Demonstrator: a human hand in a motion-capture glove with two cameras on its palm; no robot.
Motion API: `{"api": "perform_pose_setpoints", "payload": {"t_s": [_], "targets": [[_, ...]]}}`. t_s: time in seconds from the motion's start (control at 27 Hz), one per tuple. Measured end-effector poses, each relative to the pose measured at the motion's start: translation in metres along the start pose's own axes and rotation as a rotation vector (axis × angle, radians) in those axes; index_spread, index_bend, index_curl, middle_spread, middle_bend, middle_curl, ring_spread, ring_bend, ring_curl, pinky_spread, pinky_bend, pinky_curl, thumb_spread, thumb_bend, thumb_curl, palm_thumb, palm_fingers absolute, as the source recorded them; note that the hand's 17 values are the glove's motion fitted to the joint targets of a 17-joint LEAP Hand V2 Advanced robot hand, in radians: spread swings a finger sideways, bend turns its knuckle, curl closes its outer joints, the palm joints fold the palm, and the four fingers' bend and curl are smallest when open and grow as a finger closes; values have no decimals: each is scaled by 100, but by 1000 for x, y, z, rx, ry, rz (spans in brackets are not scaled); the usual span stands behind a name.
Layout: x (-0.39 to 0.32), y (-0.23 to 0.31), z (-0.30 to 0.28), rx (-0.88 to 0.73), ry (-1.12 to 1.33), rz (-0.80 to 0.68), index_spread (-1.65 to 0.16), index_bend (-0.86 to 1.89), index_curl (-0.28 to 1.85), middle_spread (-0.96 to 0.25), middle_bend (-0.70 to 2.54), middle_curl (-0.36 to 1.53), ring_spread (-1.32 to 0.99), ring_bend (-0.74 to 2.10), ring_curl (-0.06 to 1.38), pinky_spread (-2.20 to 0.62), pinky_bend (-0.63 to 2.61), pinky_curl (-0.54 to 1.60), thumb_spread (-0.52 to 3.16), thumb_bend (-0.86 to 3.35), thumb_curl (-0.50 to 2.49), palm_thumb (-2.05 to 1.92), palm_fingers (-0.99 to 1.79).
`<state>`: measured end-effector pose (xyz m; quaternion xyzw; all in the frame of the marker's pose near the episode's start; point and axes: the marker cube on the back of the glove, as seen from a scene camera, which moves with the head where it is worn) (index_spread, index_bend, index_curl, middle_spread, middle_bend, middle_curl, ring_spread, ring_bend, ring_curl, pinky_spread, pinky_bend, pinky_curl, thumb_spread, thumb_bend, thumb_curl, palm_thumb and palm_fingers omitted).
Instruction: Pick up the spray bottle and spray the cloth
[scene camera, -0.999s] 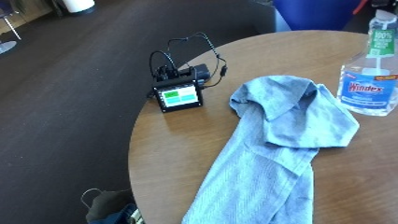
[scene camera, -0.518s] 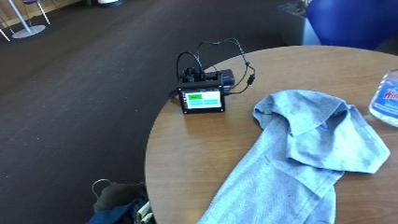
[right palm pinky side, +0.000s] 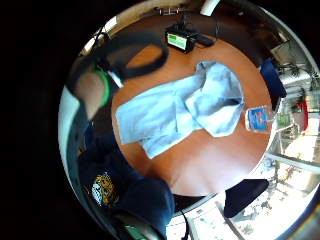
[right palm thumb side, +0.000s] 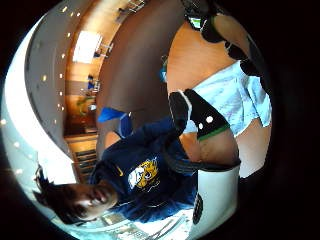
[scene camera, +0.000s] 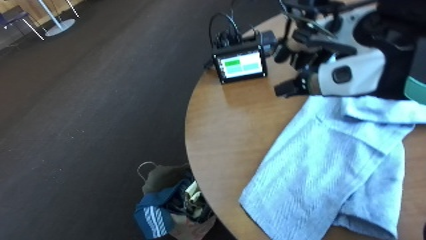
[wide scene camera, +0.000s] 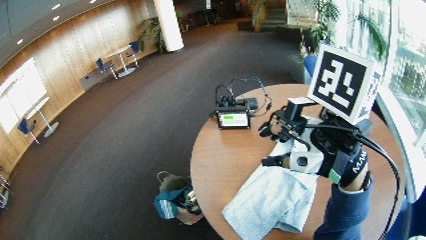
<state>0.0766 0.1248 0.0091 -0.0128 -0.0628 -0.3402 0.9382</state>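
A crumpled light-blue cloth (scene camera: 333, 160) lies spread on the round wooden table (scene camera: 223, 125). My gloved right hand (scene camera: 346, 65) hovers above the cloth's far end, near the small screen device, fingers relaxed and holding nothing. In the wide outside view the hand (wide scene camera: 303, 145) is raised over the cloth (wide scene camera: 273, 200). The little finger side palm view looks down from high up: the cloth (right palm pinky side: 185, 112) lies mid-table, and the clear spray bottle (right palm pinky side: 259, 119) with a blue label stands just past the cloth near the table's edge. The bottle does not show in the outside views.
A small black device with a green screen (scene camera: 241, 64) and cables sits at the table's far edge (wide scene camera: 233, 119). A bag (scene camera: 170, 200) lies on the dark carpet beside the table. Blue chairs (right palm pinky side: 245, 195) stand close to the table rim.
The outside camera has shifted, so the bottle has left its picture. My gloved hand has come into view above the cloth's far end. The cloth lies as before.
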Motion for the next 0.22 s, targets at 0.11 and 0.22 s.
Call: {"api": "perform_pose_setpoints", "payload": {"t_s": [0.11,0.22], "targets": [[-1,-9,-4,6,68,-28,-38,12,20,-8,27,39,-16,50,36,6,40,32,121,-2,33,74,89],[-1,-11,-5,9,77,-30,-37,11,21,-7,27,39,-17,50,36,6,38,32,121,-2,33,73,90]]}}
